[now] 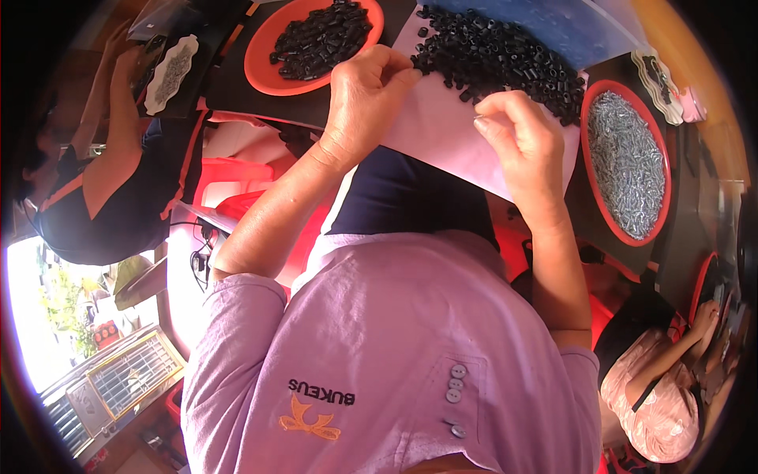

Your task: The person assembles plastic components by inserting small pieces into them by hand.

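A loose heap of small black plastic sleeves [497, 59] lies on a pale sheet [442, 118] in front of me. My left hand [367, 99] is at the heap's left edge, thumb and fingers pinched together; whatever may be between them is too small to make out. At the near side of the heap, my right hand [525, 146] has its fingers curled and thumb close to the index finger; I cannot make out anything held there. An orange bowl [260, 59] of longer black pieces [324, 39] sits beyond my left hand. Right of the heap, a red-rimmed bowl [591, 170] contains silvery screws [629, 162].
A translucent bluish bin [584, 28] stands behind the heap. White scalloped trays lie at far left [171, 75] and far right [659, 83]. One person [95, 189] sits at my left, another [655, 379] at my right. Red chairs [229, 186] show below the dark table.
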Tool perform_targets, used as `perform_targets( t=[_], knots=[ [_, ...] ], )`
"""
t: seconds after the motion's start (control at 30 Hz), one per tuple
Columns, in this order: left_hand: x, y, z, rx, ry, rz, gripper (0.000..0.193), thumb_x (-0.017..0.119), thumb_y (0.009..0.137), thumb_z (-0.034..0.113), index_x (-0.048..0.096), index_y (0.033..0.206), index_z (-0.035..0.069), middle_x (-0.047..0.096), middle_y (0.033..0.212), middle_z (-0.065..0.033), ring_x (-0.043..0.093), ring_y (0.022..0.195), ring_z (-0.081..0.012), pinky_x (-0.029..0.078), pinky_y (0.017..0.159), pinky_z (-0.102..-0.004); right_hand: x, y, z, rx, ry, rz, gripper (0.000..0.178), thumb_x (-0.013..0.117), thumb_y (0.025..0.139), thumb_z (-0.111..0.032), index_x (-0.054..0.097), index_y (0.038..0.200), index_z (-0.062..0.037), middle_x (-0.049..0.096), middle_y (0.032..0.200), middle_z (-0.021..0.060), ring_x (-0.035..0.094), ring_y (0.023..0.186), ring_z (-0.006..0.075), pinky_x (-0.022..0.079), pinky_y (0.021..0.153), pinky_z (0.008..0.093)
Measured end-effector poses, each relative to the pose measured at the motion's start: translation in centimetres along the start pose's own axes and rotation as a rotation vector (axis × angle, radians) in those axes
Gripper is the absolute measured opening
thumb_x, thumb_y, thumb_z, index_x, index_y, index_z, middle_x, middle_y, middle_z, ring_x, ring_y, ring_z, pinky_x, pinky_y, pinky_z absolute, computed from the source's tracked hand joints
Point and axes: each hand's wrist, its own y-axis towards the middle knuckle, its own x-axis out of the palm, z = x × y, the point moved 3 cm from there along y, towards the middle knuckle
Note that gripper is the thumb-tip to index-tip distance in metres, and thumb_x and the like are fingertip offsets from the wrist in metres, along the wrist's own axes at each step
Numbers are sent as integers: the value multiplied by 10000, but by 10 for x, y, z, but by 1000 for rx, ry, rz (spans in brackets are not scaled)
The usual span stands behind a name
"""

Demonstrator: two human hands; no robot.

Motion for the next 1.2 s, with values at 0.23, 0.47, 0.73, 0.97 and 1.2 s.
perform_targets(
  t=[0.23, 0.47, 0.73, 0.97, 1.2],
  knots=[
    [28, 26, 9, 436, 349, 55, 151, 724, 808, 91, 697, 940, 25, 628, 848, -115, 629, 683, -249, 511, 648, -322, 1, 1, 2, -92, -157, -3, 153, 702, 754, 2, 604, 863, -39, 638, 811, 70, 622, 741, 260, 494, 665, 360],
    [43, 54, 3, 281, 518, -266, 171, 695, 805, 160, 676, 908, 24, 667, 870, -141, 654, 785, -352, 516, 716, -442, -4, -4, 4, -105, -137, 31, 146, 698, 749, -2, 602, 847, -51, 646, 814, 57, 623, 747, 256, 476, 666, 356],
    [47, 66, 12, 430, 742, -308, 154, 679, 802, 149, 672, 883, 19, 667, 859, -145, 658, 773, -317, 520, 688, -415, 10, -7, -3, -294, -376, -103, 145, 682, 756, -32, 586, 837, -105, 607, 825, 19, 603, 869, 233, 417, 762, 363],
    [22, 3, 27, 484, 246, -218, 140, 727, 817, 68, 661, 920, 0, 627, 814, -96, 614, 680, -198, 501, 632, -302, -7, -4, 10, -92, -33, 81, 117, 683, 784, -8, 628, 883, -35, 652, 784, 81, 631, 699, 254, 484, 656, 352],
    [26, -12, 17, 477, 452, -206, 123, 693, 764, 62, 660, 881, 44, 632, 872, -105, 636, 854, -309, 526, 720, -394, -9, -7, 14, 60, 132, 103, 106, 684, 842, 7, 637, 937, 5, 703, 842, 44, 652, 758, 107, 518, 702, 250]
  ],
)
